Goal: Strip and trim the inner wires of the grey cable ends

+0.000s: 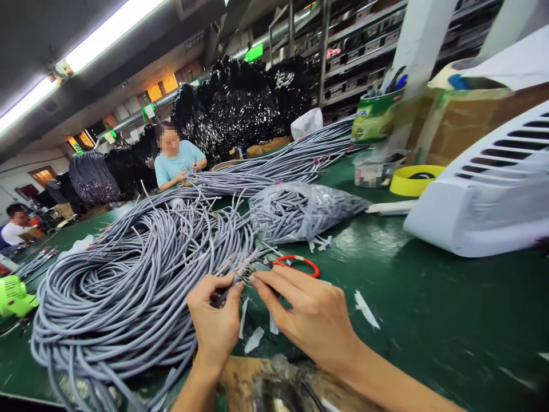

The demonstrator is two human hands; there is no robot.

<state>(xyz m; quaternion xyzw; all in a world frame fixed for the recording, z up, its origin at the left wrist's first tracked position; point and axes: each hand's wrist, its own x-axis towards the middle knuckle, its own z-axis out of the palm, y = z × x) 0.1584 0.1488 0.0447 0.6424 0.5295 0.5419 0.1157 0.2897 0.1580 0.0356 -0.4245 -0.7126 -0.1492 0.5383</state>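
My left hand (pixel 217 317) is closed, with thumb and forefinger pinching a grey cable near its stripped end (pixel 244 263). Fine loose strands fan out from that end. From the right, my right hand (pixel 311 312) meets it, its fingertips pressed together on the strands. Just behind the right fingers lies a red-orange loop handle (pixel 306 263), apparently of scissors, its other parts mostly covered. A big coil of grey cables (pixel 128 274) spreads beside my left hand, many of its ends pointing up. Beyond my hands sits a clear plastic bag (pixel 309 212) with short grey cable pieces in it.
White scraps (pixel 366 309) lie on the green table (pixel 429 320). At right stand a white slatted plastic housing (pixel 484 200), a yellow tape roll (pixel 416 178) and a green can of pens (pixel 377 117). A co-worker in light blue (pixel 178 160) sits across, handling cables. A green fan (pixel 15 296) is at far left.
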